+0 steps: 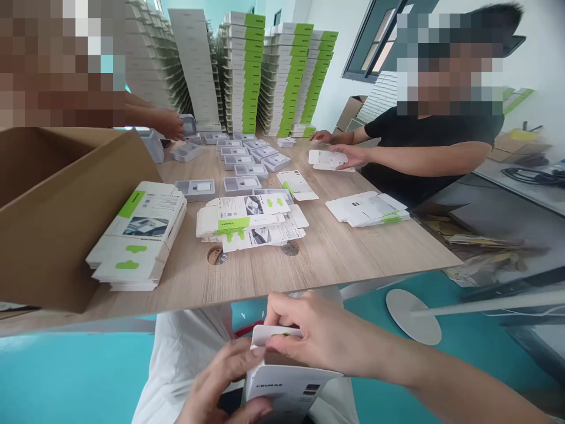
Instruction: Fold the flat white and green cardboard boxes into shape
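Over my lap, below the table's front edge, I hold a small white folding carton (286,383) with its top end unfolded. My left hand (229,380) grips the carton's left side, thumb on the near face and fingers on the far side. At the opening, my right hand (304,330) pinches the rear flap with the hanging-hole tab between thumb and bent fingers. The carton's lower part runs out of view. On the table ahead lies a messy pile of flat printed cartons (251,221), and a taller neat stack of flat cartons (139,235) stands to its left.
A large brown cardboard box (66,218) stands on the left. Several grey plastic trays (242,184) with white inserts lie mid-table. Flat cartons (366,207) lie at the right. Tall stacks of white-and-green boxes (245,70) rise behind. One co-worker (424,141) handles cartons; another's hand (170,123) holds a tray.
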`<action>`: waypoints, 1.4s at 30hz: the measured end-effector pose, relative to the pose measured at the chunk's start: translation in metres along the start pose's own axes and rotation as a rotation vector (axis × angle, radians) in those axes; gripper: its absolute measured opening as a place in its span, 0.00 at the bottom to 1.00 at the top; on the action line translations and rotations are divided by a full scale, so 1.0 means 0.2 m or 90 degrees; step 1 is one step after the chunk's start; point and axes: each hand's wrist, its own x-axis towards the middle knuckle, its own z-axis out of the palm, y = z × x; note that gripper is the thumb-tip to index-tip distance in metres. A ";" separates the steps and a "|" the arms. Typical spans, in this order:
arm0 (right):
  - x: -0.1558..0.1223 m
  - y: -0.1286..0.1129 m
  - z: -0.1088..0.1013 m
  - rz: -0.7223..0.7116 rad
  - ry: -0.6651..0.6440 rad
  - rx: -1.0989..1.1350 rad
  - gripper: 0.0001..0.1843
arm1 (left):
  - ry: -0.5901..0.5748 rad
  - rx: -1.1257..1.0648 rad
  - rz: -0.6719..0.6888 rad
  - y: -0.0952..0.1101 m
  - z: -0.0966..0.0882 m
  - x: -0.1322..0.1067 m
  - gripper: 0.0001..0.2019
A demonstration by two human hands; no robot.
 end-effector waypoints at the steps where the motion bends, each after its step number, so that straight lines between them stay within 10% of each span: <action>1: 0.00 0.00 0.00 0.000 0.001 0.006 0.08 | -0.042 0.035 0.024 0.00 -0.03 0.02 0.24; 9: 0.01 0.02 -0.01 0.021 -0.044 -0.048 0.06 | -0.150 0.136 -0.007 0.04 -0.13 0.16 0.19; 20: -0.10 0.04 0.07 0.159 0.194 0.042 0.18 | -0.141 0.268 -0.014 0.02 -0.10 0.13 0.34; 34: -0.05 0.35 0.35 -0.044 0.241 0.359 0.37 | -0.244 0.214 -0.062 -0.08 -0.19 0.15 0.28; 42: 0.03 0.27 0.56 0.057 0.435 0.516 0.32 | 0.082 0.199 -0.172 -0.16 -0.01 0.06 0.22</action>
